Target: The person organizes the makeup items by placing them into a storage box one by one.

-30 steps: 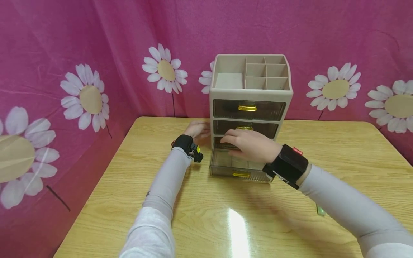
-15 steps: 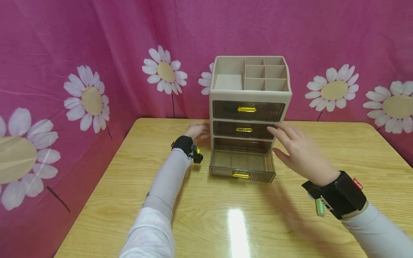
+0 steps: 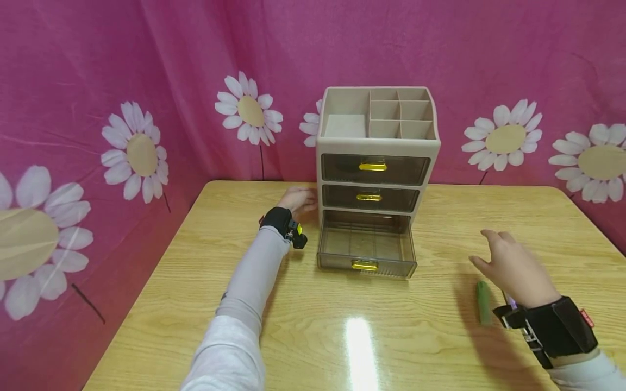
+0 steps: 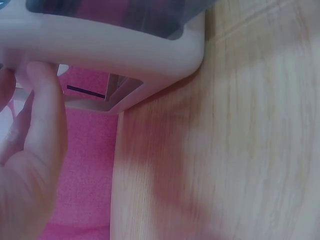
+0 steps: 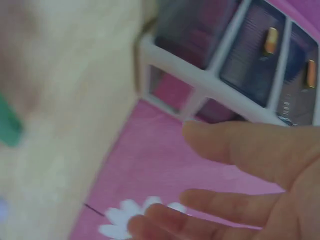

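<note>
A beige drawer organizer (image 3: pixel 379 142) stands at the back middle of the table. Its bottom drawer (image 3: pixel 365 244), smoky and see-through, is pulled out with nothing inside. Against the organizer's left side, my left hand (image 3: pixel 298 201) holds the side frame; the left wrist view has its thumb and a finger about a bar between cut-outs. Over the table on the right hovers my right hand (image 3: pixel 518 271), fingers spread and holding nothing. Just left of it lies a slim green object (image 3: pixel 483 302), its kind unclear. A purple thing (image 3: pixel 511 301) shows partly beneath the right hand.
Two upper drawers (image 3: pixel 374 168) with gold handles are pushed in. Open compartments (image 3: pixel 401 114) top the organizer. A pink curtain (image 3: pixel 283 43) printed with daisies hangs behind and left of the wooden table (image 3: pixel 293 336).
My right hand has moved from above the pulled-out drawer to the right, over the table near the green object. My left hand stays at the organizer's side.
</note>
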{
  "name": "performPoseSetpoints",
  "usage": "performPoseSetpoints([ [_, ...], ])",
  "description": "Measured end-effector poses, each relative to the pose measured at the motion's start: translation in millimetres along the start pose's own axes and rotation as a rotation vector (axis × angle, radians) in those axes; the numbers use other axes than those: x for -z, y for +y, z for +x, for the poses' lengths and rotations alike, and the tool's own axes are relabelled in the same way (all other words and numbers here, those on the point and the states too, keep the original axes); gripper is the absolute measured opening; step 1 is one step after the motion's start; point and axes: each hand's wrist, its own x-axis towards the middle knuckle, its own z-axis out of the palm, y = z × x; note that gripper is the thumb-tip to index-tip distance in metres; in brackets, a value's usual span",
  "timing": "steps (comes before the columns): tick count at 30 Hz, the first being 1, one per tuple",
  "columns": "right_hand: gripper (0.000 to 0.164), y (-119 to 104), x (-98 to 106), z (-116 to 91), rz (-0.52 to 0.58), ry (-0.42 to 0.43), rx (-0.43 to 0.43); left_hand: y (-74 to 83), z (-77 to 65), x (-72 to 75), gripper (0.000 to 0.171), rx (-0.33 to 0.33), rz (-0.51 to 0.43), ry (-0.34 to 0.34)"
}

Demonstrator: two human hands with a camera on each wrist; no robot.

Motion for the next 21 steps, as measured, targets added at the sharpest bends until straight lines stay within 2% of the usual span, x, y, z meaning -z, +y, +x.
performPoseSetpoints([
  [2,0.053,6,-7,-5,0.01,-0.084,-0.048,4.2,-7.4,-2.7,0.038,0.005,0.007,0.006],
  [3,0.051,8,-11,-7,0.015,-0.116,-0.067,12.1,-19.8,-8.6,0.037,0.015,0.019,0.021],
  [6,0.046,13,-20,-12,0.032,-0.203,-0.111,25.5,-41.7,-19.2,0.036,0.025,0.045,0.05],
  [10,0.04,14,-28,-19,0.056,-0.273,-0.15,17.9,-27.5,-13.3,0.036,0.007,0.028,0.038],
  [13,0.034,14,-33,-23,0.07,-0.29,-0.174,11.2,-15.9,-7.7,0.038,0.002,0.007,0.021],
  [14,0.032,13,-35,-24,0.073,-0.297,-0.186,12.2,-19.3,-8.0,0.039,0.004,-0.001,0.015],
  [15,0.03,13,-36,-25,0.075,-0.304,-0.198,10.4,-16.7,-6.9,0.04,0.003,0.0,0.016],
  [16,0.031,13,-37,-25,0.073,-0.31,-0.209,14.6,-24.9,-10.2,0.04,0.016,0.008,0.025],
  [20,0.029,15,-41,-27,0.063,-0.331,-0.234,1.2,-3.2,1.2,0.043,0.001,-0.012,-0.01],
  [21,0.029,15,-41,-27,0.065,-0.333,-0.239,-6.8,12.0,6.8,0.043,-0.008,-0.012,-0.018],
])
